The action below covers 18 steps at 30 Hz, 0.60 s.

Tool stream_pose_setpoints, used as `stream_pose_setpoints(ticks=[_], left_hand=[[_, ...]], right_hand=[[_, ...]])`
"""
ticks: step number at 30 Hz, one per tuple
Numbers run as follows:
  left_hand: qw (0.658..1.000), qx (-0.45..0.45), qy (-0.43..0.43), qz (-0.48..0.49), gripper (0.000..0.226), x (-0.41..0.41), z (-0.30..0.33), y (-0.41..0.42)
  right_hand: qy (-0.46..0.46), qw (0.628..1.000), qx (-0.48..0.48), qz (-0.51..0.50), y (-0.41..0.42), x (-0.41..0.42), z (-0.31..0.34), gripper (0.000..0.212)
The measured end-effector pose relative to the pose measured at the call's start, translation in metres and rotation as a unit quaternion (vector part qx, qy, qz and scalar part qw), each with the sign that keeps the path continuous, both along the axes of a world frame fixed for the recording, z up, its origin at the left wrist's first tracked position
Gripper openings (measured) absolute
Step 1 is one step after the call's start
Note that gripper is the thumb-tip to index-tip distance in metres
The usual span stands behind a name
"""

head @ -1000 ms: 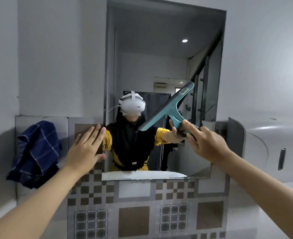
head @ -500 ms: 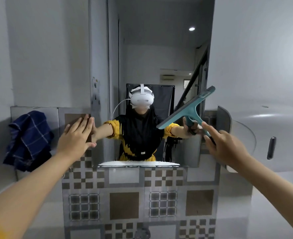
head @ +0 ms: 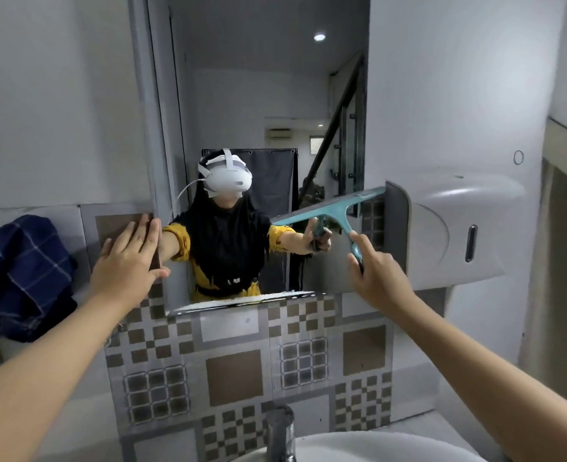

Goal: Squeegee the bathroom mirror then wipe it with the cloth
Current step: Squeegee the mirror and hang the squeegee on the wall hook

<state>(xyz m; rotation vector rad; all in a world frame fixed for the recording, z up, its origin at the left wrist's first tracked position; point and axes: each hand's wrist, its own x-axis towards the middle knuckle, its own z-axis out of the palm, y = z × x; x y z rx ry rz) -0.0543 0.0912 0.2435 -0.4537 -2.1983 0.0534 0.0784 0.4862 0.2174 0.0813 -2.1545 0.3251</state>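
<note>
A tall mirror (head: pixel 258 95) hangs on the wall above patterned tiles. My right hand (head: pixel 380 278) grips the handle of a teal squeegee (head: pixel 332 208), whose blade lies against the lower right part of the glass, tilted up to the right. My left hand (head: pixel 128 265) rests flat, fingers spread, on the mirror's lower left edge and the tile beside it. A dark blue checked cloth (head: pixel 22 275) hangs crumpled at the far left, apart from both hands.
A grey wall dispenser (head: pixel 458 235) juts out just right of the mirror, close to the squeegee's blade tip. A chrome tap (head: pixel 280 431) and the white basin rim (head: pixel 358 445) sit below at the bottom edge.
The squeegee has come down and to the right across the glass, its blade now flatter. The view has tilted down, showing the tap and basin. My left hand stays at the mirror's left edge.
</note>
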Motion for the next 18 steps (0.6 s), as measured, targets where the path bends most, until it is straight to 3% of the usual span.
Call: stream_pose_setpoints(ticks=[9,18], left_hand=[[0.999,0.013,0.012,-0.038,0.097,-0.005,-0.004,-0.008],[0.997,0.03,0.025,-0.067,0.103,-0.019,-0.011,-0.009]], right_hand=[[0.067,0.996,-0.058,-0.01,-0.047,-0.006,0.038,0.04],[0.045,0.988,-0.147,-0.025,-0.053,-0.025,0.036,0.036]])
